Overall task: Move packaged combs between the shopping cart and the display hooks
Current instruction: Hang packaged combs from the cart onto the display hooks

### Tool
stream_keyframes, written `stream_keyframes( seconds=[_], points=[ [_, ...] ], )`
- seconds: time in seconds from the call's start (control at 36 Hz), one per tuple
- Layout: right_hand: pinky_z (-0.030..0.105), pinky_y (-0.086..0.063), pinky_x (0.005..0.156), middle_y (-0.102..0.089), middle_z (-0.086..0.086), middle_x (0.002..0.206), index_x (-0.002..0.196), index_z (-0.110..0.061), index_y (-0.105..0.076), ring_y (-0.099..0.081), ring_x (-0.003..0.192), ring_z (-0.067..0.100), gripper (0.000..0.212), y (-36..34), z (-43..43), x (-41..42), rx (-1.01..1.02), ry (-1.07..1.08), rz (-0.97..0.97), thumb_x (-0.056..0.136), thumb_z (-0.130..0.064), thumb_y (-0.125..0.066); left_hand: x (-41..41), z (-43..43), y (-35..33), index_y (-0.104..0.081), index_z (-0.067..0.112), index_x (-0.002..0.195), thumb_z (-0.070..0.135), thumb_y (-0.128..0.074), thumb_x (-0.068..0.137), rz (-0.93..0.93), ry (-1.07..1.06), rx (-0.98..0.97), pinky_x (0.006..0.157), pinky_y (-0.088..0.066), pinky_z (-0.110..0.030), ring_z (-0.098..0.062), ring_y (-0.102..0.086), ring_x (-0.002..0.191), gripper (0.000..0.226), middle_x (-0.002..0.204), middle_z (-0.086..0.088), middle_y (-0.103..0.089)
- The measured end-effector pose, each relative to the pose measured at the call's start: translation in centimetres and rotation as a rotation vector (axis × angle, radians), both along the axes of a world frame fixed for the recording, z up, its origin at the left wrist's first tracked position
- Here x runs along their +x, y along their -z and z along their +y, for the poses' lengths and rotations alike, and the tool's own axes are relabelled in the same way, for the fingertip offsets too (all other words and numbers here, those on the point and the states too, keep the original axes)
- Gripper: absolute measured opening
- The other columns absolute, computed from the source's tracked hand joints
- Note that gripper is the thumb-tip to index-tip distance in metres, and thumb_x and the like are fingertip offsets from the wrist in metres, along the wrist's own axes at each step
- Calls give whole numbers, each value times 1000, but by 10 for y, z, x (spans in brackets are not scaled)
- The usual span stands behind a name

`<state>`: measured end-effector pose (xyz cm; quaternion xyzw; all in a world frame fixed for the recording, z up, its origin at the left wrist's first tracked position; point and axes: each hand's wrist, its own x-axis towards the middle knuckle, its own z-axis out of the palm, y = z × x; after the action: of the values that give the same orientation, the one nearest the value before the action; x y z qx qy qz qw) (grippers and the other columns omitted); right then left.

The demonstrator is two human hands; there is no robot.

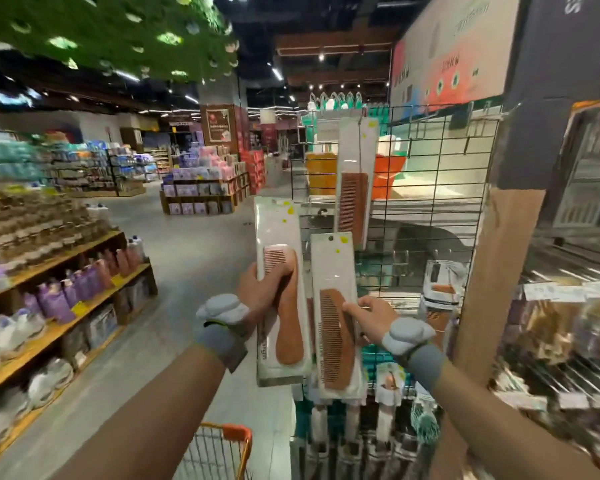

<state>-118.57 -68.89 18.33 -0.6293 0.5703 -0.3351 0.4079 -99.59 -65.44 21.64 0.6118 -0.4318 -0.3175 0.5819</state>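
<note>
Fingers [284,270] around flat glossy comb packages [278,230]

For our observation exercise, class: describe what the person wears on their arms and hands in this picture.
The left hand and right hand are gloveless. Each wrist carries a dark grey band topped by a pale grey rounded lump. No sleeves show on the forearms.

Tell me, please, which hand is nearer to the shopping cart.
Left. The left hand is almost straight above the shopping cart; the right hand is above and farther right.
</note>
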Motion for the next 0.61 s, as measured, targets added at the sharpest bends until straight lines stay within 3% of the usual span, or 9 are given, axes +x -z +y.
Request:
stream_keyframes(
  seconds=[0.08,0.14,0.22,0.31,0.44,0.5,0.56,0.61],
  points=[
    [46,-57,76,-61,8,75,72,-16,-53,-63,74,30,25,15,-4,-6,25,24,40,88,-35,-59,-6,-3,18,-62,10,116,37,-69,83,22,-3,42,88,-55,-40,-26,-67,94,43,107,-9,-70],
    [44,-56,75,-58,7,69,68,-16,-49,-58,65,25,29,22,-8,-12,52,9,50,90,-32,-56,-9,-6,27,-62,12,115,37,-68,84,42,3,65,90,-55,-44,-27,-67,95,40,106,-9,-70],
    [47,-55,81,-59,11,76,78,-8,-52,-58,70,26,33,33,-14,-19,62,-20,137,92,-38,-52,-11,-8,35,-62,15,112,40,-69,82,61,11,84,90,-55,-46,-27,-68,95,40,105,-9,-71],
    [54,-53,82,-62,24,91,91,0,-54,-64,83,36,38,47,-27,-27,117,-51,123,93,-38,-51,-14,-10,41,-62,21,111,58,-70,63,43,18,114,88,-56,-46,-26,-69,93,62,103,-5,-71],
    [58,-51,82,-49,13,80,79,-8,-42,-54,74,29,32,69,-40,-37,132,-112,156,94,-35,-50,-25,-17,50,-62,19,111,41,-68,83,27,-2,127,87,-56,-40,-23,-68,92,36,102,-3,-71],
    [52,-52,84,-51,9,75,74,-11,-42,-55,75,27,32,68,-40,-37,150,-111,157,95,-33,-49,-28,-19,52,-62,18,112,41,-67,84,21,-2,128,88,-56,-42,-24,-68,93,36,103,-4,-71],
    [39,-54,79,-50,0,72,71,-19,-41,-54,69,19,29,66,-41,-35,132,-111,170,96,-31,-47,-31,-21,54,-63,17,111,39,-68,84,30,-15,119,87,-56,-41,-23,-68,93,35,103,-5,-71],
    [36,-52,79,-50,-3,74,73,-21,-42,-55,71,17,26,66,-44,-34,121,-131,177,97,-30,-47,-33,-24,55,-63,17,110,37,-68,84,46,-11,116,88,-56,-42,-24,-68,94,33,104,-6,-71]
  ],
)
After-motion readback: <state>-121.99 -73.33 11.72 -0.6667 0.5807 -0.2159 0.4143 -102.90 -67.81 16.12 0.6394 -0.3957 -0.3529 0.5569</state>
